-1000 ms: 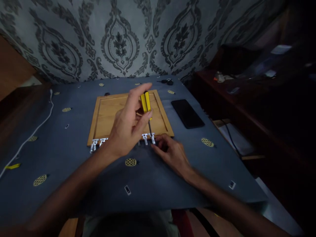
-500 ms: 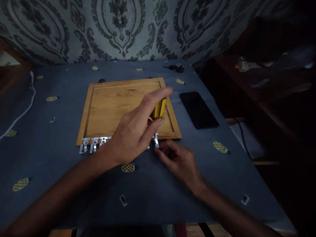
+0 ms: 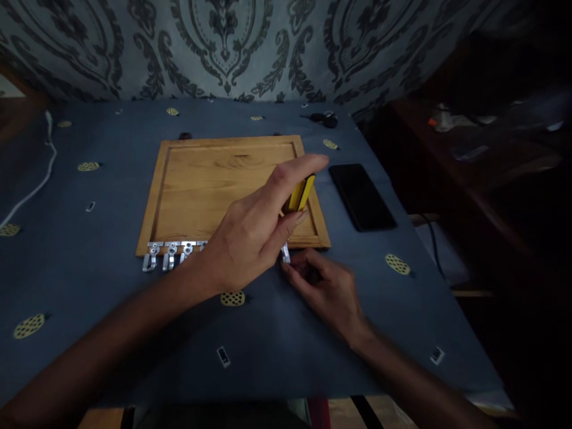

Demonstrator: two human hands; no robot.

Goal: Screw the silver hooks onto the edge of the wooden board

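Observation:
My left hand is closed round the yellow-and-black handle of a screwdriver, its index finger stretched past the handle top. The shaft is hidden behind the fingers. Below it, my right hand pinches a silver metal hook at the near edge of a framed wooden board, toward its right corner. A row of several silver hooks lines the left part of that same edge, with their curved ends jutting out toward me. My left hand and wrist cover the middle of the row.
A black phone lies right of the board. Keys with a dark fob sit at the back. A white cable runs along the left side of the blue patterned tablecloth. Patterned fabric hangs behind.
The view has shifted slightly. My left hand and the screwdriver handle have moved a little to the right over the board. My right hand stays at the same hook.

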